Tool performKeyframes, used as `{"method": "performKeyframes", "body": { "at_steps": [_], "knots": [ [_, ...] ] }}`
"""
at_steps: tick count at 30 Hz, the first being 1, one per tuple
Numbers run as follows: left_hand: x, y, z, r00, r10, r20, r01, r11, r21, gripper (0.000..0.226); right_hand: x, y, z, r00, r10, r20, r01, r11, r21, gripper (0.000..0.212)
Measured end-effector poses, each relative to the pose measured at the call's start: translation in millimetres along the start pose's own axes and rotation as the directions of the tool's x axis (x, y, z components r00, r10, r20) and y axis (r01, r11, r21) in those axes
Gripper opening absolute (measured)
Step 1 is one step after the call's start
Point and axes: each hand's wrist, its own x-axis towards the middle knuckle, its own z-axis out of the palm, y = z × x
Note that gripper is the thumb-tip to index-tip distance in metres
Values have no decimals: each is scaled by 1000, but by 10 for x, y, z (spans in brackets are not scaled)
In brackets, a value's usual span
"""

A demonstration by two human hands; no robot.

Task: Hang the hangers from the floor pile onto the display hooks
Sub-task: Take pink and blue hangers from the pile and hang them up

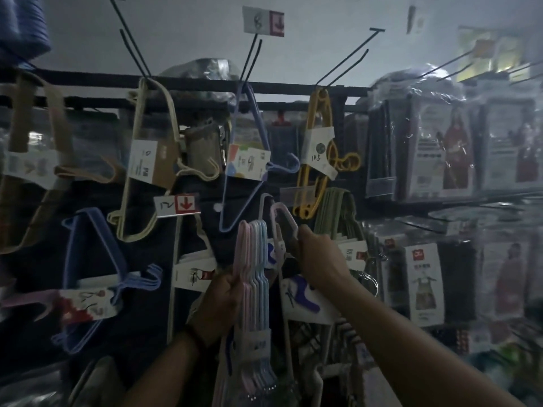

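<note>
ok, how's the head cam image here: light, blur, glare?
Head view: dim, bluish light overall; tan hangers at the left edge smeared by blur; glare on the wrapped packs at right; centre is clearest, with left hand gripping the pastel bundle and right hand holding the pink hanger.

The room is dim, with a bluish cast. A pale bare wall point(191, 39) fills the top. A dark rail point(279, 86) crosses below it, above a dark panel point(141, 259). On the right hang shiny plastic-wrapped packets point(426, 148), perhaps aprons. A brighter yellowish patch point(493, 60) glows at the upper right.
</note>
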Motion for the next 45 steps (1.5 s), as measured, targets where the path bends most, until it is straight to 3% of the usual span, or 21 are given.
{"method": "performKeyframes", "body": {
  "at_steps": [5, 8, 12, 19, 24, 27, 30, 35, 40, 43, 45],
  "knots": [
    [157, 52, 122, 999, 41, 11, -40, 996, -86, 20, 35, 43, 49, 989, -77, -127, 86, 994, 66, 19],
    [244, 72, 181, 996, 92, -1, -92, 994, -57, 22, 79, 143, 100, 970, -113, -213, 140, 983, 115, 20],
    [379, 100, 274, 996, 82, -23, -82, 997, 7, 24, 149, 268, 195, 942, -182, -281, 204, 978, 50, 18],
    [523, 115, 434, 999, 36, -26, -35, 999, 40, 22, 388, 484, 500, 971, -67, -230, 101, 985, 139, 31],
    [551, 49, 382, 996, 49, -70, -45, 997, 61, 27, 698, 552, 754, 965, -155, -214, 190, 969, 156, 28],
    [545, 20, 319, 991, 57, -123, -40, 990, 135, 30, 861, 477, 836, 979, -167, -113, 169, 986, 9, 18],
    [460, -37, 258, 983, 76, -168, -51, 988, 143, 20, 990, 457, 940, 983, -169, -75, 155, 975, -160, 42],
    [310, -179, 151, 978, 19, -207, 3, 994, 106, 24, 1259, 390, 1105, 994, -110, 12, 110, 994, -16, 22],
    [339, -269, 92, 967, -2, -256, 43, 987, 157, 25, 1522, 416, 1350, 989, -135, 59, 143, 979, -148, 44],
    [376, -279, 104, 961, -35, -275, 77, 987, 142, 28, 1578, 488, 1384, 980, -196, -16, 188, 958, -217, 41],
    [381, -258, 140, 960, -24, -278, 67, 987, 145, 25, 1634, 546, 1392, 966, -258, 15, 251, 921, -298, 37]
  ]
}}
